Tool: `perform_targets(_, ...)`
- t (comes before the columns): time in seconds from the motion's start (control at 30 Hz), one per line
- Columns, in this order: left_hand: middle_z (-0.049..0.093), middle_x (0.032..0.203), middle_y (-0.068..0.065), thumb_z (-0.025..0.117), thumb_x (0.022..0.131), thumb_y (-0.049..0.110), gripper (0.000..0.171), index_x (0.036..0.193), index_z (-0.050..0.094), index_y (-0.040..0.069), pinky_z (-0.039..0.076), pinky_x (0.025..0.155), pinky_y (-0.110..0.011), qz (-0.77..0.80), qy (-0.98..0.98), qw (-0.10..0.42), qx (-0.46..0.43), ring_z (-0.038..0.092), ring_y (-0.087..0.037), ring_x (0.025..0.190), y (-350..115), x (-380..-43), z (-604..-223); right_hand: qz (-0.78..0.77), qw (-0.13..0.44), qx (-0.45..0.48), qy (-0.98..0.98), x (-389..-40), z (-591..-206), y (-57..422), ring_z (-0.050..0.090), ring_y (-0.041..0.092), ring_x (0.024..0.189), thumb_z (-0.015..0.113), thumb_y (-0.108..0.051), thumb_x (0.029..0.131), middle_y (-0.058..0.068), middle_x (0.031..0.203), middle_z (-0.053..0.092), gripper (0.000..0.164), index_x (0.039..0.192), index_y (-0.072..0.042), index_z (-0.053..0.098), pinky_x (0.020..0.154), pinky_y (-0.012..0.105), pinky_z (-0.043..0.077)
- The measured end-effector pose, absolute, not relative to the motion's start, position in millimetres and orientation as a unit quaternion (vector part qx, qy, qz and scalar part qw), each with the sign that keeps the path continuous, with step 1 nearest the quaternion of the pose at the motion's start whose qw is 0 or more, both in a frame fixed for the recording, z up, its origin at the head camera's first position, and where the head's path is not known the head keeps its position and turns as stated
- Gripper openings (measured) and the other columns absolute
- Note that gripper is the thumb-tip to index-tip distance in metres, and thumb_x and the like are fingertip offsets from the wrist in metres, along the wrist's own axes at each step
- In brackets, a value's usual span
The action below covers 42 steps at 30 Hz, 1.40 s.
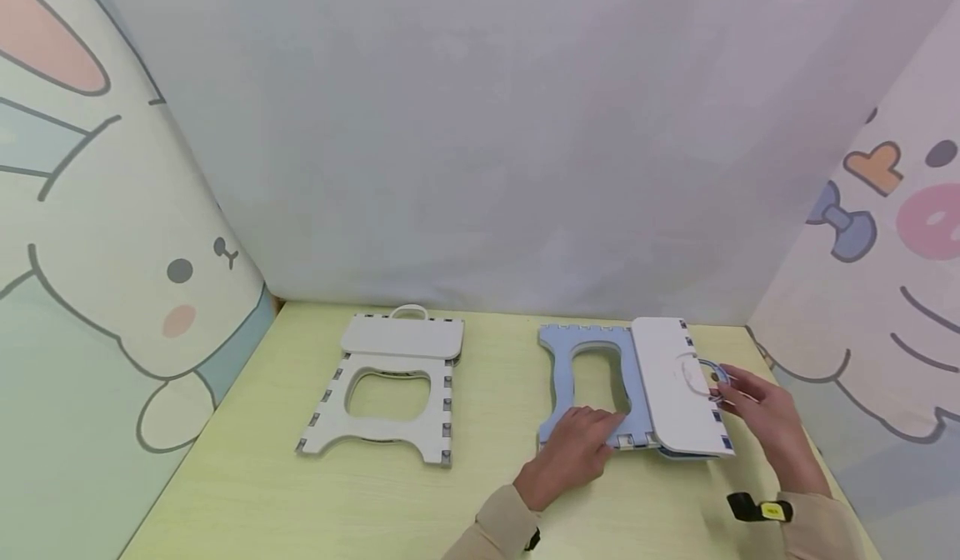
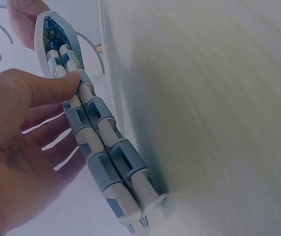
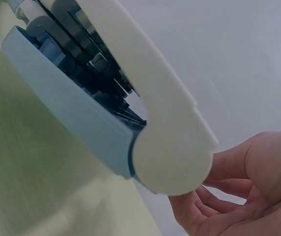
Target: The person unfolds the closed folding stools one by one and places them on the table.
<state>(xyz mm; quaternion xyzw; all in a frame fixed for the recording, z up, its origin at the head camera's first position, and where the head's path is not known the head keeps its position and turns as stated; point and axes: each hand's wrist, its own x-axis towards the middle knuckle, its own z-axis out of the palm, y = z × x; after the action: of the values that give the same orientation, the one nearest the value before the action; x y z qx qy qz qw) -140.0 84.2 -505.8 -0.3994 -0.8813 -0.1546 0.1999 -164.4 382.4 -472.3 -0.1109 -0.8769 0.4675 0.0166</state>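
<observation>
Blue-and-white folding stool, plastic by the look of it (image 1: 637,385), is lying folded on the R side of the pale yellow-green wood-grain table (image 1: 337,510), w/ its white rectangular seat panel (image 1: 675,414) facing up on the R & its light-blue leg frame pointing L. Big rounded cutout is showing table thru the frame. L hand (image 1: 576,447) is gripping the stool's near edge, just below the cutout: fingers are lying over the blue face, thumb is pressing on the row of blue & white hinge knuckles (image 2: 98,130) along the side. In the L wrist view, two folded layers are sitting close together, side by side, & a corner at the near end is meeting the table.

R hand (image 1: 768,418) is holding the thin blue handle loop (image 1: 722,368) at the seat's R end btwn thumb & fingers; in the R wrist cam its fingertips are partly hidden behind the seat's rounded white end. Dark-blue inner parts are showing btwn the white & blue halves there.

All-white folded stool w/ similar cutout (image 1: 405,362) is lying flat on the table's L side, well apart from both hands, its white loop handle (image 1: 408,307) pointing to the plain pale-grey back wall (image 1: 480,143). Cartoon rabbit (image 1: 142,277) is covering the L wall, cartoon pig (image 1: 885,335) the R.
</observation>
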Motion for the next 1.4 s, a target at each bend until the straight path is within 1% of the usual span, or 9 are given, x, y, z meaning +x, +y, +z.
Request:
perform_targets(0.27, 0.065, 0.115, 0.005, 0.068, 0.086, 0.019, 0.043, 0.127, 0.058, 0.013, 0.046, 0.087, -0.022, -0.157, -0.880, 0.192, -0.404, 0.060, -0.009, 0.100, 85, -140, -507, 0.466, 0.015, -0.103, -0.878, -159, -461, 382, 0.059, -0.005, 0.080, 0.050, -0.030, 0.099, 0.026, 0.126, 0.050, 0.055, 0.143, 0.001, 0.037, 0.073, 0.021, 0.055)
perform_targets(0.33, 0.065, 0.115, 0.005, 0.068, 0.086, 0.019, 0.043, 0.127, 0.058, 0.013, 0.046, 0.087, -0.022, -0.161, -0.879, 0.193, -0.406, 0.060, -0.009, 0.101, 84, -140, -507, 0.463, 0.014, -0.103, -0.880, -158, -458, 382, 0.059, -0.005, 0.080, 0.050, -0.032, 0.099, 0.026, 0.126, 0.050, 0.056, 0.143, 0.001, 0.037, 0.072, 0.018, 0.054)
perform_targets(0.5, 0.065, 0.115, 0.004, 0.069, 0.086, 0.018, 0.043, 0.127, 0.059, 0.012, 0.046, 0.088, -0.021, -0.176, -0.870, 0.203, -0.413, 0.060, -0.008, 0.101, 84, -141, -509, 0.461, 0.013, -0.105, -0.881, -155, -453, 382, 0.060, -0.005, 0.079, 0.051, -0.034, 0.098, 0.026, 0.126, 0.050, 0.058, 0.142, 0.002, 0.038, 0.068, 0.013, 0.052)
perform_targets(0.67, 0.065, 0.115, 0.004, 0.069, 0.086, 0.019, 0.043, 0.127, 0.059, 0.011, 0.046, 0.088, -0.021, -0.185, -0.869, 0.200, -0.414, 0.060, -0.008, 0.101, 84, -140, -509, 0.464, 0.016, -0.099, -0.880, -154, -450, 383, 0.061, -0.004, 0.079, 0.052, -0.034, 0.097, 0.025, 0.123, 0.052, 0.060, 0.141, 0.003, 0.038, 0.068, 0.011, 0.051)
perform_targets(0.8, 0.065, 0.116, 0.004, 0.069, 0.086, 0.020, 0.044, 0.128, 0.058, 0.011, 0.045, 0.089, -0.021, -0.187, -0.872, 0.188, -0.411, 0.060, -0.008, 0.102, 83, -140, -508, 0.462, 0.022, -0.093, -0.881, -154, -449, 384, 0.061, -0.004, 0.080, 0.053, -0.033, 0.097, 0.023, 0.122, 0.053, 0.059, 0.141, 0.003, 0.038, 0.068, 0.011, 0.051)
perform_targets(0.97, 0.065, 0.117, 0.004, 0.069, 0.086, 0.021, 0.045, 0.128, 0.057, 0.011, 0.044, 0.090, -0.021, -0.196, -0.871, 0.186, -0.411, 0.060, -0.008, 0.102, 83, -139, -507, 0.470, 0.035, -0.082, -0.878, -154, -448, 384, 0.062, -0.003, 0.080, 0.055, -0.030, 0.097, 0.021, 0.117, 0.056, 0.058, 0.140, 0.006, 0.039, 0.070, 0.017, 0.054)
perform_targets(1.03, 0.065, 0.117, 0.003, 0.070, 0.086, 0.021, 0.045, 0.128, 0.057, 0.011, 0.044, 0.090, -0.021, -0.202, -0.869, 0.187, -0.411, 0.060, -0.008, 0.102, 82, -139, -507, 0.472, 0.039, -0.078, -0.877, -154, -447, 384, 0.062, -0.003, 0.080, 0.055, -0.029, 0.097, 0.016, 0.114, 0.059, 0.058, 0.139, 0.006, 0.039, 0.071, 0.019, 0.055)
perform_targets(1.2, 0.065, 0.117, 0.003, 0.070, 0.085, 0.020, 0.047, 0.128, 0.056, 0.010, 0.044, 0.090, -0.021, -0.214, -0.864, 0.187, -0.415, 0.060, -0.008, 0.101, 82, -139, -507, 0.465, 0.048, -0.068, -0.881, -152, -442, 382, 0.062, -0.004, 0.080, 0.056, -0.027, 0.096, 0.006, 0.108, 0.061, 0.055, 0.138, 0.007, 0.041, 0.070, 0.018, 0.054)
perform_targets(1.4, 0.064, 0.118, 0.003, 0.070, 0.086, 0.022, 0.047, 0.129, 0.055, 0.011, 0.044, 0.090, -0.019, -0.215, -0.865, 0.177, -0.418, 0.060, -0.008, 0.101, 82, -139, -506, 0.442, 0.056, -0.069, -0.893, -149, -437, 380, 0.060, -0.006, 0.078, 0.054, -0.027, 0.097, 0.018, 0.114, 0.057, 0.054, 0.138, 0.005, 0.042, 0.068, 0.018, 0.054)
